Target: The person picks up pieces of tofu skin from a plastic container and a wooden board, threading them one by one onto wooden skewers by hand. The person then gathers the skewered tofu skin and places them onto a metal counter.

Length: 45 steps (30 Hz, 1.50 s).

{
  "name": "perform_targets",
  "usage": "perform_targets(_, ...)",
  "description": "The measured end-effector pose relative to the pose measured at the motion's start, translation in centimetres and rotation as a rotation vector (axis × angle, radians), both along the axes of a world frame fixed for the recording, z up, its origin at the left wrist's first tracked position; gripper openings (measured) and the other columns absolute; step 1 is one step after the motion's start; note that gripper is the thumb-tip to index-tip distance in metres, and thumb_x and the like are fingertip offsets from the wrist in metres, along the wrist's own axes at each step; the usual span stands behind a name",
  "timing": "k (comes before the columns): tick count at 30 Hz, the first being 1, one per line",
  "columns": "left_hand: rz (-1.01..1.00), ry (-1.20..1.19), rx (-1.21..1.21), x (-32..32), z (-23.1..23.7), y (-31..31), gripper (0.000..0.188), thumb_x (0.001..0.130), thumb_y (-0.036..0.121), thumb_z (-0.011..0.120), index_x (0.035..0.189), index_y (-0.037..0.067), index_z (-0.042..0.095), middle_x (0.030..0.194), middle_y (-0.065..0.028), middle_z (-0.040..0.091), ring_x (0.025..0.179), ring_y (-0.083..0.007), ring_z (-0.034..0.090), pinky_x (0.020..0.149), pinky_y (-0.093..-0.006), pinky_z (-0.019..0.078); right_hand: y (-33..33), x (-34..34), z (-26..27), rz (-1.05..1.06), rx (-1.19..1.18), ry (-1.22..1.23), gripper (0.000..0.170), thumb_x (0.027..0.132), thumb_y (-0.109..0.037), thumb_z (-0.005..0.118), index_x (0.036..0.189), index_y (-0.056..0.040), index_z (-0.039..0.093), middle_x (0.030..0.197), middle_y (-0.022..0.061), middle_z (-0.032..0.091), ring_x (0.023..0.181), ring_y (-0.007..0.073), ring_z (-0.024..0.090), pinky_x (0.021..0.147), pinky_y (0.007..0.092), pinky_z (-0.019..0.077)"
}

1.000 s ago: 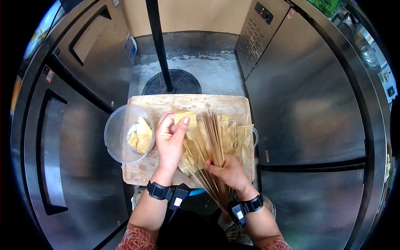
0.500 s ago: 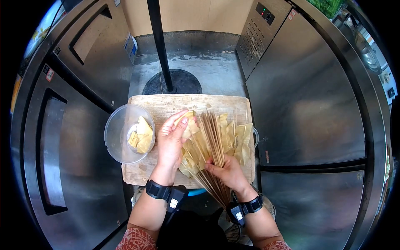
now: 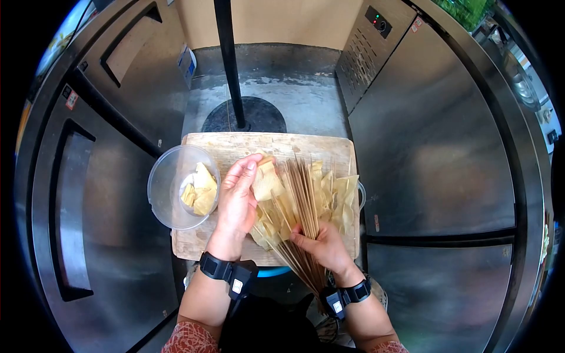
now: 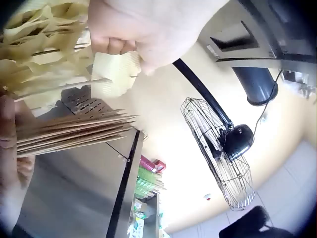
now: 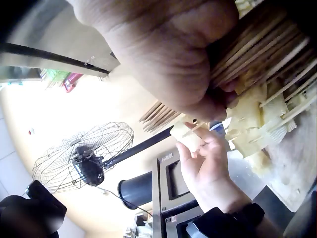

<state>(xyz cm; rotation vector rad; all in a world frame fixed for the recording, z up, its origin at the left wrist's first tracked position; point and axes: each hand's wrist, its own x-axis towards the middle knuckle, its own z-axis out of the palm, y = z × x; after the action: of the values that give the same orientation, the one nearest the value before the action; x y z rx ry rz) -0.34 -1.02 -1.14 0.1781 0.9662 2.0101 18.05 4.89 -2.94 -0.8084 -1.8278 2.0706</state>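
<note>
My left hand [image 3: 236, 203] pinches a pale yellow, finely ridged piece of tofu skin [image 3: 266, 182] above the board's middle. In the left wrist view a single wooden skewer [image 4: 64, 89] runs into this folded piece [image 4: 115, 74], and a thin tip shows past its far side. My right hand [image 3: 326, 247] grips a thick bundle of bamboo skewers [image 3: 304, 197], points away from the body. Under and beside the bundle, several tofu skin pieces on skewers [image 3: 341, 200] lie on the wooden board [image 3: 206, 140].
A clear round plastic tub [image 3: 162, 206] with a few folded tofu skin pieces [image 3: 204, 191] stands at the board's left. Steel cabinets [image 3: 435, 147] flank both sides. Beyond the board rises a black pole on a round base [image 3: 262, 115], which carries a fan [image 4: 218, 153].
The tofu skin in my left hand was spread flat, then turned and folded; now its ridged face hangs down near the skewers. My right hand has kept its grip on the bundle.
</note>
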Motion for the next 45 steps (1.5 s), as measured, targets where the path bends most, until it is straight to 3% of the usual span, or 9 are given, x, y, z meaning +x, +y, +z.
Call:
perform_targets(4,0.048,0.174,-0.008,0.1,-0.5,0.1,0.031,0.091,0.004,0.051,0.122,0.002,0.049,0.113,-0.0132,0.06,0.098,-0.0194,0.06,0.084,-0.0312,0.0503,-0.2,-0.1,0.2,-0.019,-0.04,0.002,0.005,0.084,-0.006,0.064,0.088,-0.0044,0.061,0.075,-0.0055,0.058,0.069,0.0025,0.05,0.062,0.0178,0.0405)
perform_targets(13,-0.011,0.493,-0.071,1.7,0.8,0.4,0.042,0.089,-0.009,0.044,0.129,0.003,0.044,0.113,-0.0102,0.059,0.098,-0.009,0.057,0.085,-0.0218,0.0454,0.0,0.0,-0.5,-0.061,-0.044,-0.016,0.005,0.084,-0.006,0.065,0.087,-0.0037,0.061,0.076,-0.0054,0.057,0.069,0.0023,0.049,0.062,0.0175,0.0398)
perform_targets(22,0.132,0.572,-0.091,1.7,0.0,0.4,0.035,0.088,-0.007,0.049,0.121,0.003,0.053,0.109,-0.0077,0.061,0.088,-0.0039,0.055,0.074,-0.0179,0.0444,0.0,0.1,-0.5,-0.073,-0.005,-0.043,0.007,0.084,-0.007,0.065,0.087,-0.0031,0.06,0.077,-0.0035,0.059,0.072,0.0044,0.051,0.065,0.0195,0.0422)
perform_targets(28,0.264,1.343,-0.276,2.3,0.4,0.3,0.028,0.085,-0.005,0.052,0.109,0.006,0.062,0.102,-0.0097,0.067,0.089,-0.0172,0.065,0.074,-0.0255,0.0511,0.1,0.2,-0.5,-0.097,-0.031,-0.055,0.007,0.083,-0.006,0.065,0.087,-0.0024,0.06,0.078,-0.0018,0.06,0.073,0.0057,0.053,0.066,0.0212,0.044)
perform_targets(31,0.149,1.317,-0.226,3.2,0.4,0.2,0.028,0.085,-0.005,0.053,0.11,0.005,0.062,0.102,-0.0125,0.066,0.096,-0.0235,0.064,0.078,-0.0285,0.0518,0.2,0.2,-0.3,-0.123,-0.034,-0.025,0.006,0.083,-0.006,0.065,0.087,-0.0031,0.06,0.078,-0.0035,0.059,0.072,0.0044,0.051,0.065,0.0199,0.0424)
perform_targets(35,0.198,1.172,-0.29,3.2,0.8,0.0,0.022,0.086,-0.002,0.055,0.105,0.005,0.063,0.1,-0.0081,0.066,0.087,-0.0156,0.064,0.074,-0.0244,0.0506,0.4,0.5,0.6,-0.076,-0.023,-0.041,0.006,0.083,-0.005,0.065,0.087,-0.0026,0.06,0.079,-0.0024,0.06,0.074,0.0055,0.053,0.068,0.0219,0.0448)
perform_targets(38,0.259,0.82,-0.225,2.5,0.5,0.2,0.02,0.088,-0.001,0.055,0.107,0.002,0.061,0.099,-0.0048,0.065,0.084,-0.0084,0.06,0.074,-0.021,0.048,0.3,0.5,0.4,-0.034,-0.034,-0.032,0.006,0.083,-0.004,0.064,0.087,-0.0026,0.06,0.079,-0.0026,0.06,0.074,0.0053,0.053,0.068,0.0216,0.0447)
perform_targets(41,0.265,0.672,-0.172,1.9,0.4,0.3,0.022,0.089,0.001,0.055,0.111,-0.001,0.058,0.1,-0.0046,0.063,0.084,-0.0047,0.057,0.074,-0.0186,0.0455,0.2,0.3,0.2,-0.027,-0.066,-0.034,0.006,0.083,-0.004,0.064,0.087,-0.0025,0.06,0.079,-0.0023,0.06,0.074,0.0055,0.053,0.068,0.0216,0.0448)
perform_targets(45,0.244,0.501,-0.109,1.5,-0.2,0.6,0.02,0.088,0.0,0.057,0.108,-0.001,0.057,0.099,-0.0077,0.063,0.085,-0.0063,0.058,0.076,-0.0191,0.0456,0.1,0.3,0.2,-0.031,-0.058,-0.051,0.007,0.082,-0.004,0.064,0.087,-0.0025,0.06,0.079,-0.0016,0.061,0.075,0.006,0.054,0.069,0.0219,0.0451)
